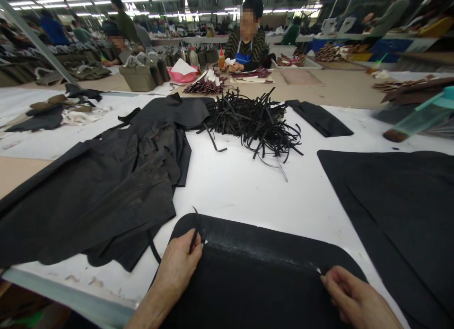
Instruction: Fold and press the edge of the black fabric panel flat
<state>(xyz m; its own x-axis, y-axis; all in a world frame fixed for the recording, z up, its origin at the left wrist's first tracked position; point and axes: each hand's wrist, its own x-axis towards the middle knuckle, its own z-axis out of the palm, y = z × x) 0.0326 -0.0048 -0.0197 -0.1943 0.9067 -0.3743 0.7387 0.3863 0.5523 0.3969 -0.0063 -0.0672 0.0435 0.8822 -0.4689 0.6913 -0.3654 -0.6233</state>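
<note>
A black panel (248, 291) with rounded corners lies at the table's near edge, a shiny band running across it below its far edge. My left hand (179, 260) is closed on a thin black strip (194, 239) at the panel's left, and a small white tip shows beside the thumb. Over the panel's right side, my right hand (351, 291) is pinched, with another small white tip just ahead of its fingers; what it holds is hidden. Beyond the panel lies a tangled heap of black strips (251, 118).
Wrinkled black sheets (117, 177) cover the table's left. Another large black panel (397, 206) lies at right, below a bottle with a turquoise lid (414, 118). A folded black piece (319, 117) rests behind. Across the table sits a co-worker (244, 43) near a pink basin (182, 74).
</note>
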